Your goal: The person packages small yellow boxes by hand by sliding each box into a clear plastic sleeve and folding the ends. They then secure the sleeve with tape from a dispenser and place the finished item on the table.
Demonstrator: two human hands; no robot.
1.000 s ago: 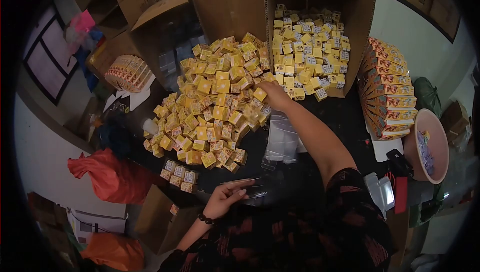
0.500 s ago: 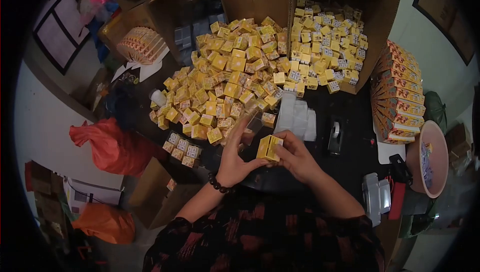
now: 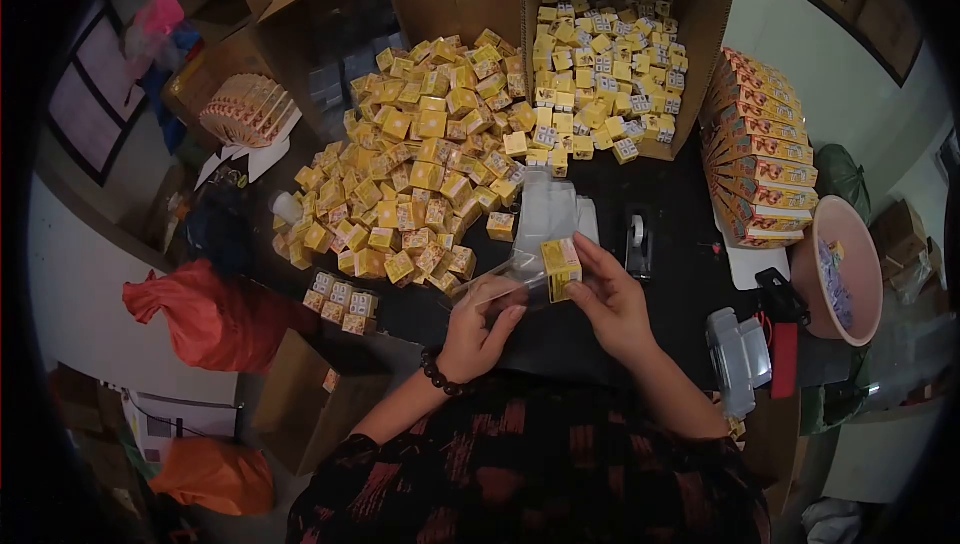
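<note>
Fingers [image 3: 585, 262] of the right hand [image 3: 612, 302] are closed around a small yellow box [image 3: 560, 266], pinching it at its right side and holding it upright above the dark tabletop [image 3: 690, 234]. The left hand [image 3: 480, 329] sits just left of it, its fingers curled onto a clear plastic sleeve [image 3: 500, 284] whose open end meets the box; the box touches the sleeve, though whether it is partly inside cannot be told. A beaded bracelet [image 3: 436, 374] circles the left wrist. Beyond the hands, a stack of clear sleeves [image 3: 553, 206] lies on the tabletop, with a tape dispenser [image 3: 638, 242] just to its right. A large heap of yellow boxes [image 3: 420, 164] spreads across the left and middle, and more spill from an open carton [image 3: 600, 74] at the back. A stack of flat orange cartons [image 3: 760, 159] stands at the right, near a pink bowl [image 3: 872, 284]. A red bag [image 3: 205, 319] lies at the left, below the tabletop.
</note>
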